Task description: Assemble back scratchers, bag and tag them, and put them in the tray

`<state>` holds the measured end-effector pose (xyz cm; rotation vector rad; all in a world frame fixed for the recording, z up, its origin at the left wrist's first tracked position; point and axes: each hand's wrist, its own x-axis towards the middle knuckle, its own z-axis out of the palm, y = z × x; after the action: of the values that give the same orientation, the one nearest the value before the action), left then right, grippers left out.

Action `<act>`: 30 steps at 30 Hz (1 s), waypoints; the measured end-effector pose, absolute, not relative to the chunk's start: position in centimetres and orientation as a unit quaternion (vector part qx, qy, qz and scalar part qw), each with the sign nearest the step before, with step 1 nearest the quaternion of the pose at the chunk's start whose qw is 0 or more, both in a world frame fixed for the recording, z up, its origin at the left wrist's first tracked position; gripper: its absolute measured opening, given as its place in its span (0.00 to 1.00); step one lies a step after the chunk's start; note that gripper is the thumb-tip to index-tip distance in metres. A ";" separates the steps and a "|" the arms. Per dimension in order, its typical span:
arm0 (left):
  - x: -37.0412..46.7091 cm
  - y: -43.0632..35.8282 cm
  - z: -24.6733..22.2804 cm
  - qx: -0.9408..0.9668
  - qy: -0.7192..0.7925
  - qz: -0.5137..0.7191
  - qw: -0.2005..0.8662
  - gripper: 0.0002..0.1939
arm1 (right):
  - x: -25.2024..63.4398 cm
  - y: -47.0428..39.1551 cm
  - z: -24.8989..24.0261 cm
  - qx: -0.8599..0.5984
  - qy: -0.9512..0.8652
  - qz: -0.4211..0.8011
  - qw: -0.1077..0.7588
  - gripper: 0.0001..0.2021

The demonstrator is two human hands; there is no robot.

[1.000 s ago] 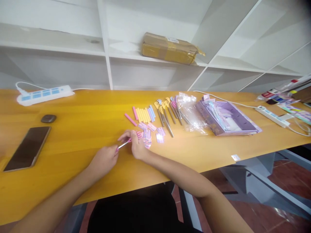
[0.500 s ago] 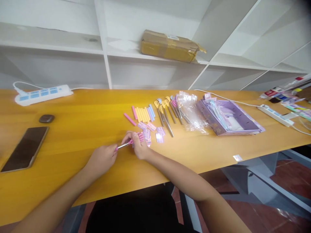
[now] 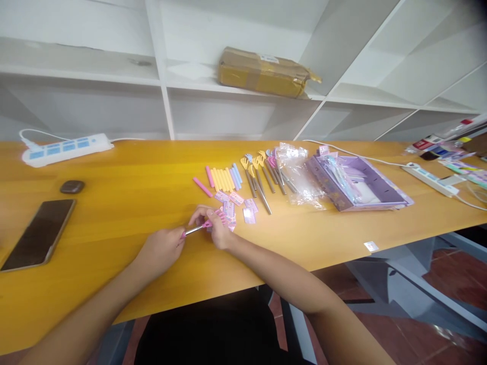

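A pink back scratcher (image 3: 196, 229) with a metal shaft is held between my two hands above the table. My left hand (image 3: 162, 251) is closed round its handle end, most of which the fingers hide. Near the pink claw head, my right hand (image 3: 215, 228) grips the scratcher with thumb and fingers. Small printed cards (image 3: 229, 209) lie under and just beyond that hand. Farther back are pink, yellow and blue tubes (image 3: 222, 180) in a row, with one pink tube (image 3: 202, 187) apart. To their right lie several back scratchers (image 3: 261, 185) with yellow, blue and pink heads.
Clear plastic bags (image 3: 299, 177) lie beside a purple box (image 3: 376, 205) holding wrapped items. A phone (image 3: 38, 233), a small dark case (image 3: 72, 186) and a power strip (image 3: 68, 149) are at left. Another power strip (image 3: 429, 180) is at right. A cardboard parcel (image 3: 262, 73) rests on the shelf.
Both hands keep the same hold on the pink back scratcher, with hardly any movement. The whole view has shifted very slightly.
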<state>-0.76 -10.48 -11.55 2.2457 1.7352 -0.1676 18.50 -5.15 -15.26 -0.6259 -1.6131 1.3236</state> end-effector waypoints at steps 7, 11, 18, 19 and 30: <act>-1.0 -10.5 -11.6 0.781 0.604 -0.056 0.146 0.16 | 18.3 -5.3 -14.7 -0.263 -0.649 0.522 0.486 0.39; -1.1 -10.4 -11.9 0.775 0.609 -0.053 0.158 0.15 | 18.2 -5.4 -14.2 -0.280 -0.633 0.525 0.496 0.37; -1.1 -10.1 -12.0 0.768 0.615 -0.043 0.175 0.14 | 18.2 -4.9 -13.5 -0.295 -0.622 0.529 0.495 0.36; -1.2 -10.0 -11.8 0.767 0.615 -0.040 0.177 0.14 | 18.6 -4.5 -13.2 -0.303 -0.618 0.526 0.500 0.36; -1.3 -10.0 -9.9 0.775 0.611 -0.087 0.136 0.18 | 44.3 3.1 -5.4 -0.501 -0.486 0.390 0.601 0.26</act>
<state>-1.33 -10.04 -9.95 2.2441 1.7703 -0.2511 44.29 3.14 -5.42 -1.1602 -1.1267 0.9042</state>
